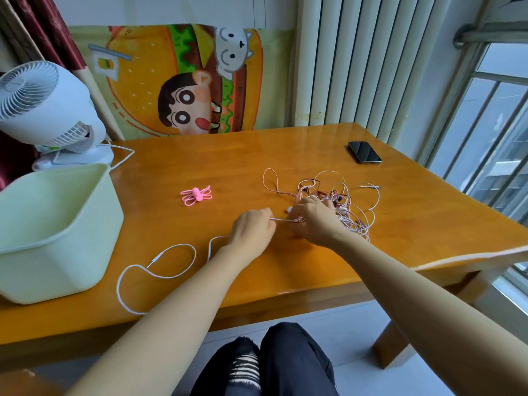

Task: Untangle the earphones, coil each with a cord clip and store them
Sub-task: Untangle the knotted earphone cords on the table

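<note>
Clearly mid-untangling on the orange wooden bench (pixel 200 155), both grips are clamped: left hand (pixel 253 230) pinching a taut white earphone cord (pixel 281 220), right hand (pixel 313 221) pinning the pink-and-white cord tangle (pixel 347 217); next, draw that strand free.

A: Where does the view look from?
B: From the person's head, facing forward and down, close over the tabletop (pixel 200 155); the left hand (pixel 253 232) and right hand (pixel 313 221) reach in from below.
A: How wide?
B: Wide-angle, taking in the wall (pixel 171 10) ahead and the window (pixel 491 115) at right.
</note>
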A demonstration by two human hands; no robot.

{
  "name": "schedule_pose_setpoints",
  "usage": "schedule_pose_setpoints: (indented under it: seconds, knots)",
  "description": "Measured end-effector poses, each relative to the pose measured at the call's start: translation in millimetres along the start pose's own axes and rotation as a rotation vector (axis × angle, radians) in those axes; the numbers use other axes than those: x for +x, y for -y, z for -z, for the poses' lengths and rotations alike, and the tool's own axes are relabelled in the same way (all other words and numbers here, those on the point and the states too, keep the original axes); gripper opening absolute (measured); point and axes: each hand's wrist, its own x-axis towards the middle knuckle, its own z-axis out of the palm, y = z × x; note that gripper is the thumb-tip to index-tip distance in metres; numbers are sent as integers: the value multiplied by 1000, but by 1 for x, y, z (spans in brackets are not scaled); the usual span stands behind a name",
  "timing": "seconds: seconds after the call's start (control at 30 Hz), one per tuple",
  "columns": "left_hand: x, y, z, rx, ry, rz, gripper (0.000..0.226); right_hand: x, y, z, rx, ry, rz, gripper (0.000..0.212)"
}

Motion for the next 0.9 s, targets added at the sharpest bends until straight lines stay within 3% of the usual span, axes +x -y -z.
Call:
schedule_pose_setpoints:
  seconds: [0.07, 0.23, 0.37, 0.53, 0.6, 0.67, 0.77, 0.83, 0.9]
  knots:
    - [-2, 3, 4, 30, -70, 31, 25, -1, -16, -2, -68, 1, -139, 31]
    - [7, 10, 15, -84, -265, 175, 22, 3, -47, 26, -10, -244, -414, 33]
    - [13, 16, 15, -150, -322, 216, 17, 7, -47, 30, 18, -194, -328, 40]
    - [10, 17, 12, -290, -366, 115, 22, 9, -21, 24, 93, -539, -147, 31]
    - [8, 18, 15, -326, -411, 78, 23, 11, -7, 19, 103, -508, 7, 33]
    - [6, 23, 20, -359, -472, 83, 23, 14, 0, 7, 65, -352, 75, 30]
    - [5, 36, 27, -369, -591, 203, 24, 14, -5, -4, 3, -187, -103, 27]
    - [6, 44, 28, -348, -632, 287, 25, 15, -7, -1, 8, -202, -188, 27]
    - [7, 47, 29, -304, -567, 372, 25, 17, -2, 4, 3, -225, -160, 27]
